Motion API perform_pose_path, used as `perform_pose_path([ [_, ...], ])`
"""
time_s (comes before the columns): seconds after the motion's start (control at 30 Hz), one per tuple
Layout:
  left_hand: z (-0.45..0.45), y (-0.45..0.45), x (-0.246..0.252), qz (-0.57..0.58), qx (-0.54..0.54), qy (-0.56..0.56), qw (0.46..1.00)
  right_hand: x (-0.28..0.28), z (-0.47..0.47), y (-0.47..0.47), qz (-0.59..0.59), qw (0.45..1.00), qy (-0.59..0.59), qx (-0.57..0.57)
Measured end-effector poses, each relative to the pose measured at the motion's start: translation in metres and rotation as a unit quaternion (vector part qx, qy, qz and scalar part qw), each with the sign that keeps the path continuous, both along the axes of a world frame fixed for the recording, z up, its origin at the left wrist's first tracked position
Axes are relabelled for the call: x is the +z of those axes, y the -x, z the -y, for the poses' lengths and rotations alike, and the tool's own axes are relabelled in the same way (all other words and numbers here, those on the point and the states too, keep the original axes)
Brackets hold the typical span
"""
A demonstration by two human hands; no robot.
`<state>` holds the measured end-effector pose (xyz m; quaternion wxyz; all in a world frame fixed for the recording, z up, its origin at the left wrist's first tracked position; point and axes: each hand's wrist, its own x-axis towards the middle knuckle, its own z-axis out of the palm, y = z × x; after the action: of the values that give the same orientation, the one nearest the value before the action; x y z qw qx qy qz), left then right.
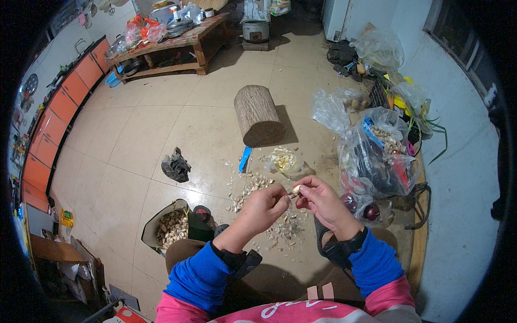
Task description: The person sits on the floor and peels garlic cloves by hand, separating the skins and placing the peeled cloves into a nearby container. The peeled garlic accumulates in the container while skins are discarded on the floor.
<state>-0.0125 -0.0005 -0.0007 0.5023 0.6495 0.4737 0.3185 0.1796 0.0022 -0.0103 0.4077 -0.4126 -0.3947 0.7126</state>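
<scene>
Between my hands, above the floor, is a pale garlic clove [297, 189], with its peeled side showing. My right hand [322, 200] holds it between thumb and fingers. My left hand [264, 208] pinches a small bit at the clove's lower end, perhaps skin or a root end. Beyond the hands a clear plastic bag holds peeled cloves [284, 161]. Unpeeled cloves [257, 182] lie in a loose pile on the tiles, and garlic skins [287, 229] are scattered below my hands. To the left, an open bag [152, 220] is filled with unpeeled cloves [172, 228].
A log section [258, 113] lies ahead, with a blue-handled tool [244, 159] near its end. A dark crumpled cloth [176, 165] is on the left. Plastic bags [375, 161] and onions [371, 211] line the right wall. A wooden table [173, 40] stands farther back.
</scene>
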Motion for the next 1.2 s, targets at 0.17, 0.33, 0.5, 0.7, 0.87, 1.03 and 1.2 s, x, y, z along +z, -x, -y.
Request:
perform_pose_path([
  [0.17,0.0,0.003,-0.003,-0.094,-0.066,-0.017,0.993,-0.001,-0.002,-0.005,0.007,0.999,0.016,-0.045],
  [0.33,0.003,-0.003,-0.006,-0.183,-0.135,-0.104,0.968,-0.002,-0.004,-0.007,-0.004,0.998,0.03,-0.054],
  [0.5,0.002,-0.006,0.003,-0.101,0.013,-0.067,0.993,-0.001,-0.001,-0.003,-0.018,0.999,0.029,-0.033],
  [0.7,0.003,-0.009,0.006,-0.085,0.028,-0.103,0.991,-0.007,0.0,0.001,-0.015,0.999,0.012,-0.034],
  [0.87,0.004,-0.007,0.005,-0.119,0.015,-0.087,0.989,-0.012,-0.001,0.001,0.028,0.999,-0.032,0.0],
  [1.03,0.003,-0.007,-0.003,-0.05,0.015,-0.074,0.996,-0.011,-0.001,0.001,0.023,0.999,-0.035,0.004],
  [1.2,0.003,-0.005,0.0,-0.045,-0.002,-0.049,0.998,-0.007,0.0,0.001,0.051,0.996,-0.067,0.013],
])
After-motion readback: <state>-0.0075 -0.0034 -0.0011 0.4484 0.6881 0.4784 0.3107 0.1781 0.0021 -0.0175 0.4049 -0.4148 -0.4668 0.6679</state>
